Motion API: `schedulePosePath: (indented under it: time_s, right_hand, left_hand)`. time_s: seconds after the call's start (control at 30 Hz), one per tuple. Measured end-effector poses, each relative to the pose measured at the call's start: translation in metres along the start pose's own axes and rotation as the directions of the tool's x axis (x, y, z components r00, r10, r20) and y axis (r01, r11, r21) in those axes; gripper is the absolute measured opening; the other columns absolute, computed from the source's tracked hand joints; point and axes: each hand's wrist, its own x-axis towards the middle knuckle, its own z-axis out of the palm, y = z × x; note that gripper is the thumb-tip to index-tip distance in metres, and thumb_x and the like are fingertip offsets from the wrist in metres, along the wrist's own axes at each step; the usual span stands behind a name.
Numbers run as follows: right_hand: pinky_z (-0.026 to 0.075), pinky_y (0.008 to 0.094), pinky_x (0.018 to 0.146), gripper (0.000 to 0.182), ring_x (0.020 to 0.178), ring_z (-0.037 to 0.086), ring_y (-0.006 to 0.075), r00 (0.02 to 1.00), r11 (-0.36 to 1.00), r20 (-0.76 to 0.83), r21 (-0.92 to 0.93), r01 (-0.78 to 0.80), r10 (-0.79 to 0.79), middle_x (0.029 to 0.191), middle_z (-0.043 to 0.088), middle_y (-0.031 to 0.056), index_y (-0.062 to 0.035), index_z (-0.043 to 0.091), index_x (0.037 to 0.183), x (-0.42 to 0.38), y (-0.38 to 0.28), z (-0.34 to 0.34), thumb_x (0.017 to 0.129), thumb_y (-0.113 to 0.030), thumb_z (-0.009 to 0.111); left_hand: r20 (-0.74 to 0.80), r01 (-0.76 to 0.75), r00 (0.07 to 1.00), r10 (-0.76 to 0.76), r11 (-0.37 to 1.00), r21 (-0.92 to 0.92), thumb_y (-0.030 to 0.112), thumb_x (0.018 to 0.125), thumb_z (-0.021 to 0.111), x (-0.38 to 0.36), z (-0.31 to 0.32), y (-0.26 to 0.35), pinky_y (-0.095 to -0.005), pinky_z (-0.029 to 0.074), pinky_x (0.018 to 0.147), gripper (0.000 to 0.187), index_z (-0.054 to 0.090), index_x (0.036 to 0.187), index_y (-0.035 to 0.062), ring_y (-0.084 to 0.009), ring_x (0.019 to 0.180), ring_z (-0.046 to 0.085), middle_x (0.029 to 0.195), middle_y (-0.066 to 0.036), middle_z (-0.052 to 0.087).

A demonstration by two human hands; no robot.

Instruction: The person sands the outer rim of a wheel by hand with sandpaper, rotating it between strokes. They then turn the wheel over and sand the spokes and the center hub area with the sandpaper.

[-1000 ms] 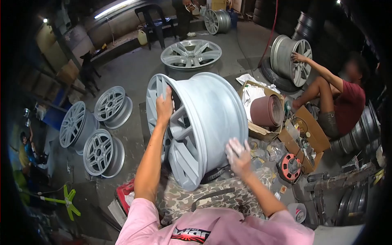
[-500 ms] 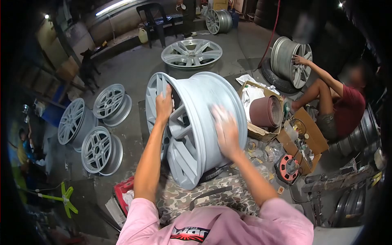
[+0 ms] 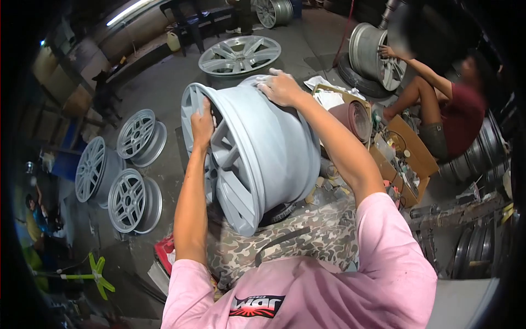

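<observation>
gripping the rim [image 3: 268, 145] by its spoked side with the left hand [image 3: 203, 125]; laying the right hand [image 3: 280, 89] open on its top, apart from the left. tilted, just beyond the camo cloth [image 3: 323, 233].

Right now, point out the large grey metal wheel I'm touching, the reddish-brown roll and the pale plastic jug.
Large grey metal wheel [image 3: 274, 142]: head view, on its barrel.
Reddish-brown roll [image 3: 343, 115]: head view, on its outer side.
Pale plastic jug [image 3: 173, 42]: head view, on its body.
</observation>
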Motion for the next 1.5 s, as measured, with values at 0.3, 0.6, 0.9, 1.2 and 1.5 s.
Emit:
schedulePosePath:
  time_s: [0.3, 0.6, 0.9, 1.2, 1.5]
  right_hand:
    - [0.034, 0.0532, 0.117, 0.042, 0.143, 0.044, 0.0397, 0.81, 0.838, -0.288, 0.378, -0.395, 0.511, 0.151, 0.055, 0.0157, -0.0028, 0.059, 0.142, -0.346, -0.154, 0.094, 0.103, -0.015, 0.053]
    - [0.037, 0.0513, 0.116, 0.04, 0.143, 0.047, 0.0387, 0.854, 0.967, -0.46, 0.183, -0.177, 0.243, 0.147, 0.06, 0.013, -0.0055, 0.064, 0.138, -0.263, -0.082, 0.025, 0.1, -0.012, 0.056]
    - [0.051, 0.0487, 0.092, 0.035, 0.108, 0.066, 0.0411, 0.989, 0.913, -0.051, 0.393, -0.109, 0.14, 0.113, 0.072, 0.0233, -0.0029, 0.074, 0.116, -0.007, -0.045, 0.004, 0.102, -0.028, 0.053]
    - [0.035, 0.049, 0.12, 0.039, 0.138, 0.053, 0.0375, 0.748, 0.55, -0.477, 0.816, 0.18, 0.462, 0.139, 0.062, 0.0238, 0.0069, 0.061, 0.136, -0.217, -0.237, 0.006, 0.108, -0.014, 0.044]
    - [0.056, 0.0379, 0.097, 0.036, 0.112, 0.065, 0.0256, 0.67, -0.202, -0.057, 0.932, 0.302, 0.74, 0.119, 0.066, 0.0147, 0.0011, 0.06, 0.118, -0.09, -0.121, -0.082, 0.114, -0.026, 0.037]
  left_hand:
    - [-0.016, 0.1, 0.995, -0.102, 0.991, -0.093, 0.062, 0.102, 0.055, -0.007, 0.007, 0.007, -0.0279, 0.037, 0.042, 0.062, 0.058, 0.074, 0.006, -0.0102, 0.042, 0.047, 0.053, 0.0, 0.049]
    - [0.021, 0.184, 0.983, -0.183, 0.97, -0.16, 0.061, 0.102, 0.055, -0.009, 0.005, 0.011, -0.0264, 0.037, 0.042, 0.059, 0.057, 0.078, 0.0073, -0.0078, 0.044, 0.046, 0.055, 0.002, 0.048]
    - [0.021, 0.082, 0.997, -0.08, 0.991, -0.105, 0.063, 0.102, 0.053, -0.004, 0.003, 0.008, -0.0286, 0.037, 0.043, 0.064, 0.06, 0.077, 0.0048, -0.0104, 0.044, 0.049, 0.054, 0.0, 0.05]
    - [0.042, 0.182, 0.983, -0.177, 0.967, -0.178, 0.064, 0.099, 0.058, -0.008, 0.004, 0.008, -0.0277, 0.038, 0.042, 0.062, 0.058, 0.081, 0.0051, -0.0097, 0.044, 0.047, 0.055, 0.001, 0.048]
    - [0.039, 0.168, 0.986, -0.164, 0.973, -0.156, 0.062, 0.101, 0.056, -0.006, 0.005, 0.009, -0.0284, 0.04, 0.043, 0.062, 0.059, 0.078, 0.005, -0.0103, 0.044, 0.049, 0.056, 0.0, 0.05]
